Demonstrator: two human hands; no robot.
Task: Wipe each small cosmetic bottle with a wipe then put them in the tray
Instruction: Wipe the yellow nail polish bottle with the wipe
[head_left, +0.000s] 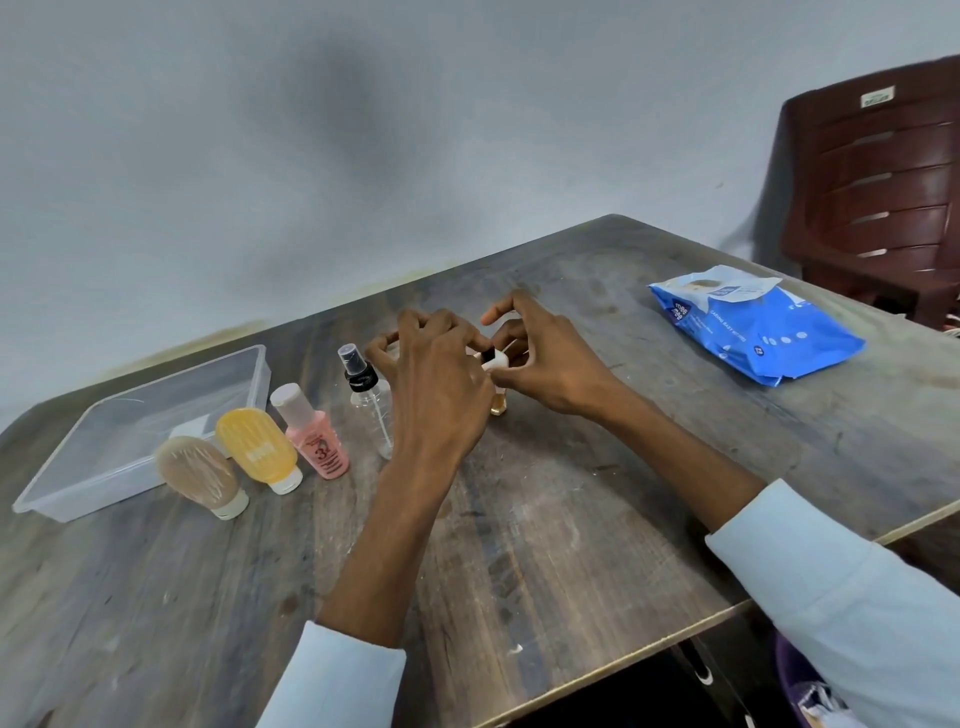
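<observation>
A small amber bottle (498, 404) with a white and black top stands mid-table, mostly hidden between my hands. My left hand (441, 384) pinches its top from the left, and my right hand (545, 364) holds it from the right with curled fingers. I see no wipe clearly in either hand. A clear spray bottle (370, 402), a pink bottle (314, 436), a yellow tube (260, 449) and a beige tube (200, 475) stand in a row left of my hands. Behind that row, at the far left, lies the clear plastic tray (52, 499).
A blue pack of wipes (753, 327) lies at the table's far right. A dark brown plastic chair (878, 197) stands behind that corner. The wooden table's front edge (623, 660) runs diagonally near my right sleeve. A wall is close behind the table.
</observation>
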